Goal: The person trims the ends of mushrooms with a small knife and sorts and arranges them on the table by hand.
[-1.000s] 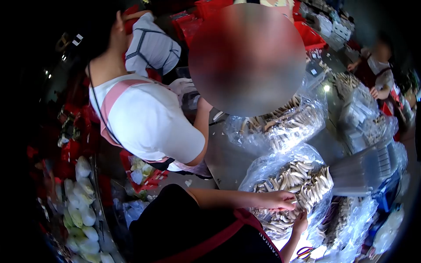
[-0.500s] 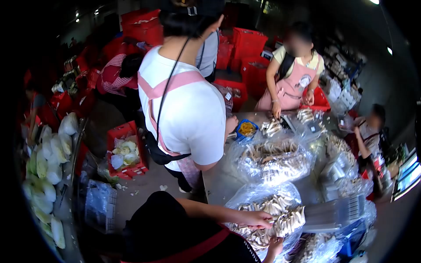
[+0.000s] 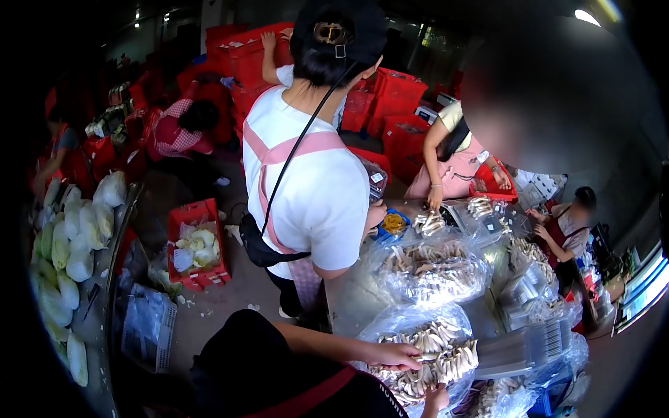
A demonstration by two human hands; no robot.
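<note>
Long, pale-stemmed mushrooms (image 3: pixel 453 359) lie in rows on an opened clear plastic bag (image 3: pixel 390 320) at the table's near side. My left hand (image 3: pixel 394 356) reaches in over them from the left. Its fingers are closed at the mushrooms, and the tips partly merge with the pale stems. Below it, at the near edge of the same pile, my right hand (image 3: pixel 436 398) has its fingers curled against mushrooms; part of it is hard to see. A stack of clear plastic trays (image 3: pixel 519 348) lies just right of the pile.
Another bag of mushrooms (image 3: pixel 432 268) lies farther up the metal table (image 3: pixel 341 299), near a blue basket (image 3: pixel 392 224). A co-worker in a white shirt (image 3: pixel 306 174) stands close on the left. Red crates (image 3: pixel 198 279) and cabbages (image 3: pixel 77 244) are farther left.
The whole view has shifted slightly. Both my hands stay at the mushroom pile. The white-shirted co-worker appears more upright, and another person's arm shows raised at the red crates behind.
</note>
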